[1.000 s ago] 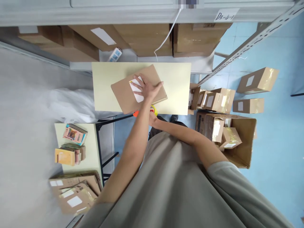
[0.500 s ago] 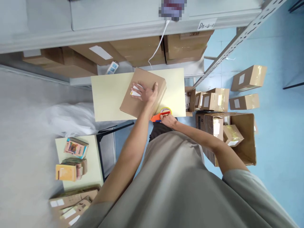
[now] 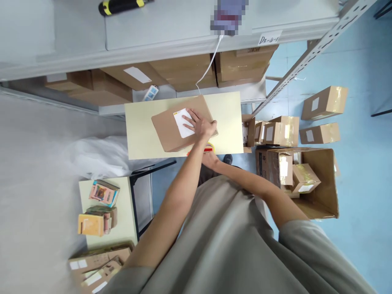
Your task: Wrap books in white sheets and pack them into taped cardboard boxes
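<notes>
A brown cardboard box (image 3: 167, 131) lies slantwise on the pale yellow tabletop (image 3: 139, 141). On its upper face is a white label (image 3: 181, 127). My left hand (image 3: 202, 125) rests flat over the box's right part, fingers spread across the label's edge. My right hand (image 3: 210, 159) is closed around an orange and red tape dispenser (image 3: 208, 150) at the table's near edge, just below the box. Part of the dispenser is hidden behind my left forearm.
Ahead, a metal shelf (image 3: 171, 48) holds large cartons (image 3: 180, 73). A big open carton (image 3: 321, 192) with parcels inside stands at right, beside more boxes (image 3: 320, 104). Books (image 3: 104, 192) lie on a side table (image 3: 124, 222) at left, near white plastic sheeting (image 3: 101, 155).
The box has turned on the tabletop and more of its label shows. My left hand has shifted right on it. The tape dispenser has moved slightly left, behind my left forearm.
</notes>
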Demonstrator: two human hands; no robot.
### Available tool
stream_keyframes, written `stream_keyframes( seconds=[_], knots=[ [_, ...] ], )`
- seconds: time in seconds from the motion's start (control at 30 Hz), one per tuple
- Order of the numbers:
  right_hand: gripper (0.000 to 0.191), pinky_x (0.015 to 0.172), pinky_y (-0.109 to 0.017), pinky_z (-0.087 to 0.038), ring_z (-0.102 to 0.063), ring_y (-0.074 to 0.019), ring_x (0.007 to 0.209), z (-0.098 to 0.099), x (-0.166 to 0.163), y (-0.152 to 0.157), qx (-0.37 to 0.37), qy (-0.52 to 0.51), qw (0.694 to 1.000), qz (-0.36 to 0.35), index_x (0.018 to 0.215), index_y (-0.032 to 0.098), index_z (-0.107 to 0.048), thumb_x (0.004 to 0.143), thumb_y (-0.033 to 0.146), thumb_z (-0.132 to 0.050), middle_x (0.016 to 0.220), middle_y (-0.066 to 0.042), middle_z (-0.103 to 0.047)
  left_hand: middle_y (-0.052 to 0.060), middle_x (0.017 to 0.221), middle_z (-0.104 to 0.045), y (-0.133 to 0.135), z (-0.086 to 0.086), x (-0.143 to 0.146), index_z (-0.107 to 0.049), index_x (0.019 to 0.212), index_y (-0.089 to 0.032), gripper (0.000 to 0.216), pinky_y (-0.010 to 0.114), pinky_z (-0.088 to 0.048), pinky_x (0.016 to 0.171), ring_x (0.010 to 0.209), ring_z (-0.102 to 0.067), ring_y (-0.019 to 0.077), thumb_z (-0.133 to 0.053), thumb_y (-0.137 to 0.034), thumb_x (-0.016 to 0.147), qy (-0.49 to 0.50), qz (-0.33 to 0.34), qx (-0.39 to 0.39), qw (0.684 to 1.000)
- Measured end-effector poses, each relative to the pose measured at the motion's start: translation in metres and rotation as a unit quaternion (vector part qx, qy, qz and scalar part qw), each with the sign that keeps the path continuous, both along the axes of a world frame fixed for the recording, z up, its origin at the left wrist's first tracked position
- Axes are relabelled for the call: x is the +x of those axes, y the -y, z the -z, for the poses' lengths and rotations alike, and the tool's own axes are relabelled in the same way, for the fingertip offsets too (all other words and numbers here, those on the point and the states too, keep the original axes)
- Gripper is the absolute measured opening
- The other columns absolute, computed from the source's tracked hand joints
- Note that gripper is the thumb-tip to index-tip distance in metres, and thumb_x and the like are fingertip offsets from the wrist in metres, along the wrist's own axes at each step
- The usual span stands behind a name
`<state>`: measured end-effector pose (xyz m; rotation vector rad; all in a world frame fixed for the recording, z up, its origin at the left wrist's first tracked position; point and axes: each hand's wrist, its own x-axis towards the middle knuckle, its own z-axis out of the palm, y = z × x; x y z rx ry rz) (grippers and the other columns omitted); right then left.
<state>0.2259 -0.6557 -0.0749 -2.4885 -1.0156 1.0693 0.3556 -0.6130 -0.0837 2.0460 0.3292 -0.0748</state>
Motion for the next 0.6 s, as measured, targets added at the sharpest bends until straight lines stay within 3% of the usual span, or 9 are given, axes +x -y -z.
stream_keyframes(
  seconds=[0.07,0.17,0.27,0.43,0.6],
  knots=[
    [0.051,0.098,-0.049,-0.062,-0.076,-0.0367,0.120,0.002,-0.012,0.035,-0.066,0.021,0.995,0.068,0.151,-0.007,-0.050,0.120,0.033,-0.042,0.128,-0.034,-0.074,0.030,0.187,0.003,0.000,-0.006,-0.001,-0.034,0.173,-0.006,0.116,0.075,-0.007,0.136,0.171,0.019,0.0524,-0.097,-0.021,0.076,-0.029,0.024,0.097,0.995],
    [0.059,0.095,-0.046,-0.059,-0.080,-0.0389,0.112,0.004,-0.024,0.102,-0.141,0.040,0.979,0.145,0.147,-0.008,-0.047,0.121,0.043,-0.036,0.118,-0.037,-0.076,0.029,0.187,0.002,0.002,-0.016,-0.001,-0.023,0.177,-0.005,0.116,0.076,-0.005,0.135,0.173,0.013,0.0488,-0.091,-0.026,0.085,-0.095,0.053,0.232,0.967],
    [0.059,0.097,-0.046,-0.056,-0.079,-0.0403,0.116,0.004,-0.021,0.145,-0.168,0.068,0.965,0.191,0.149,-0.004,-0.044,0.121,0.046,-0.029,0.121,-0.039,-0.076,0.031,0.186,-0.001,0.004,-0.023,-0.001,-0.021,0.176,0.000,0.111,0.077,-0.002,0.135,0.174,0.012,0.0478,-0.086,-0.026,0.090,-0.118,0.076,0.245,0.959],
    [0.055,0.102,-0.047,-0.050,-0.079,-0.0399,0.116,0.010,0.013,0.137,-0.150,0.102,0.957,0.228,0.151,-0.003,-0.043,0.120,0.041,-0.036,0.122,-0.036,-0.078,0.031,0.186,0.002,-0.004,-0.024,-0.010,-0.016,0.174,0.005,0.115,0.078,0.009,0.133,0.172,0.019,0.0497,-0.087,-0.027,0.089,-0.097,0.124,0.270,0.950],
    [0.054,0.110,-0.049,-0.045,-0.076,-0.0404,0.123,0.019,0.029,0.117,-0.119,0.142,0.974,0.134,0.151,-0.005,-0.045,0.118,0.038,-0.041,0.128,-0.037,-0.076,0.029,0.187,0.002,-0.033,-0.020,-0.027,-0.014,0.175,0.007,0.126,0.073,0.011,0.136,0.171,0.016,0.0519,-0.090,-0.030,0.082,-0.036,0.201,0.309,0.929]
  ],
)
